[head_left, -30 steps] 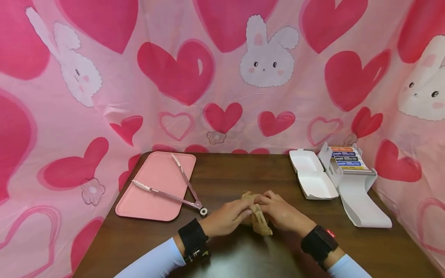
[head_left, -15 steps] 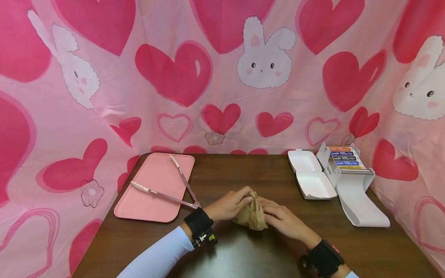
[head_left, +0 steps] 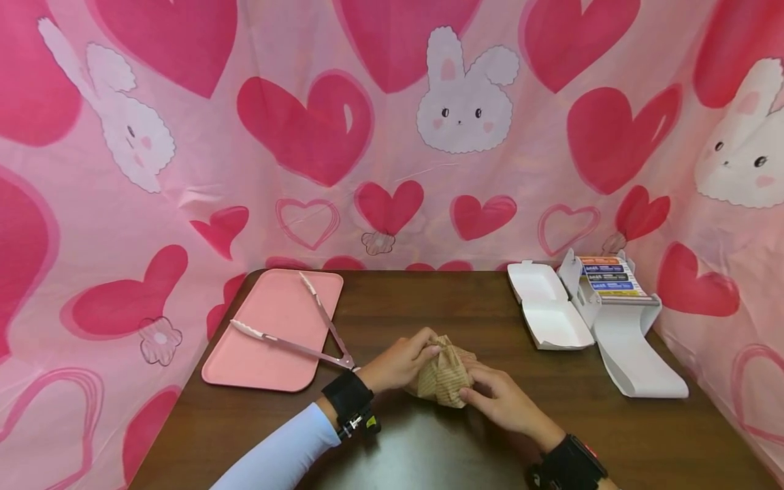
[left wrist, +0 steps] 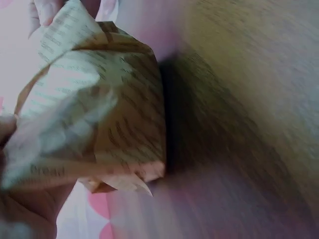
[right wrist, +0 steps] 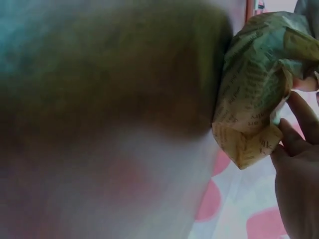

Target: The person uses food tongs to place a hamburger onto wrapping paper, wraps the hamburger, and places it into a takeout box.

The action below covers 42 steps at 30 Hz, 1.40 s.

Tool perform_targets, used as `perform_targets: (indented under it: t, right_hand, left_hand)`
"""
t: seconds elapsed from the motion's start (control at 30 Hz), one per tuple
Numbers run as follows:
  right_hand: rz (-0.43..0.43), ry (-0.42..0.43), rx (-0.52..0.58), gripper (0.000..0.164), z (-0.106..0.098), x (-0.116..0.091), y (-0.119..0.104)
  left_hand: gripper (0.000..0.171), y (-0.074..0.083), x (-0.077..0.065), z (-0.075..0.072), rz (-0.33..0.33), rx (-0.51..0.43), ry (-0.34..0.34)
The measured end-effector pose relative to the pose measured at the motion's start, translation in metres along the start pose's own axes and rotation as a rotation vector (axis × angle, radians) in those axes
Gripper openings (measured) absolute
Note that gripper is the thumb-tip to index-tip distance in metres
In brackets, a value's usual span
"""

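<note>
A small bundle in brown printed paper (head_left: pixel 444 380) sits on the table between the two hands, its folds gathered toward the top. From the left, the left hand (head_left: pixel 395 365) pinches the upper paper between thumb and fingers. On the other side, the right hand (head_left: pixel 505 400) holds the paper edge, thumb in front and fingers behind. The left wrist view shows the wrapper (left wrist: pixel 99 114) close up, with the word "bread" printed on it. In the right wrist view a folded paper corner (right wrist: pixel 246 147) sticks out beside the fingers. Whatever is inside stays hidden.
At the left a pink tray (head_left: pixel 263 364) carries metal tongs (head_left: pixel 294 346), spread apart. An open white takeaway box (head_left: pixel 554 320) stands at the back right. Beside it is a dispenser (head_left: pixel 612 279) with a white paper sheet (head_left: pixel 640 361) hanging out. Pink heart-patterned cloth surrounds the table.
The wrapper has turned and its folds are gathered upward. The left hand has moved from beside the paper to its top; the right hand has shifted lower along its right side.
</note>
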State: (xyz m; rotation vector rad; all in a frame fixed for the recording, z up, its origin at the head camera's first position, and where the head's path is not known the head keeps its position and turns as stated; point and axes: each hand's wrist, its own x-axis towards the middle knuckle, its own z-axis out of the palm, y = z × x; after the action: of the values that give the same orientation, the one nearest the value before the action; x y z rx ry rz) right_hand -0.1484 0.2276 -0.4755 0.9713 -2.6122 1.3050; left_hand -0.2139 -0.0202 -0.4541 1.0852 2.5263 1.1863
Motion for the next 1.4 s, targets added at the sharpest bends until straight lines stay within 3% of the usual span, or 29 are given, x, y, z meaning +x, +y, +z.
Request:
perform_targets:
  t: [0.07,0.17,0.27,0.43,0.6,0.7,0.83,0.9,1.03,1.13,1.27,1.4]
  right_hand:
    - [0.006,0.017,0.017,0.014,0.0,-0.001,0.002]
    - [-0.013,0.031,0.01,0.015,0.0,-0.002,0.005]
    - [-0.034,0.026,-0.027,0.015,-0.003,-0.002,0.006]
    - [-0.048,-0.086,-0.021,0.015,-0.02,0.004,0.01]
    - [-0.023,-0.215,-0.006,0.024,-0.034,0.009,0.014]
    - [-0.02,-0.214,-0.019,0.031,-0.033,0.009,0.014]
    - [-0.016,-0.143,-0.017,0.021,-0.027,0.008,0.013]
    - [0.016,-0.102,-0.031,0.016,-0.025,0.007,0.011]
    - [0.118,-0.053,-0.056,0.014,-0.023,0.006,0.007]
    - [0.207,-0.05,-0.005,0.015,-0.023,0.007,0.005]
    - [0.337,-0.014,0.089,0.018,-0.022,0.012,0.003]
    - [0.449,0.062,0.038,0.02,-0.015,0.015,0.002]
  left_hand:
    - [0.026,-0.004,-0.002,-0.001,0.0,-0.026,-0.037]
    - [0.059,-0.011,-0.006,-0.004,0.014,-0.044,-0.121]
    - [0.083,-0.015,-0.007,-0.007,0.044,0.011,-0.189]
    - [0.087,-0.015,-0.004,-0.009,0.087,0.145,-0.247]
    - [0.09,-0.015,-0.001,-0.01,0.083,0.188,-0.267]
    - [0.093,-0.015,-0.003,-0.008,0.07,0.184,-0.258]
    - [0.096,-0.015,-0.006,-0.008,0.069,0.147,-0.251]
    - [0.09,-0.016,-0.007,-0.008,0.073,0.119,-0.247]
    - [0.061,-0.019,-0.009,-0.009,0.066,0.045,-0.245]
    - [0.049,-0.021,-0.011,-0.01,0.057,0.009,-0.245]
    - [0.059,-0.023,-0.01,-0.011,0.06,-0.064,-0.259]
    - [0.074,-0.027,-0.009,-0.012,0.079,-0.161,-0.29]
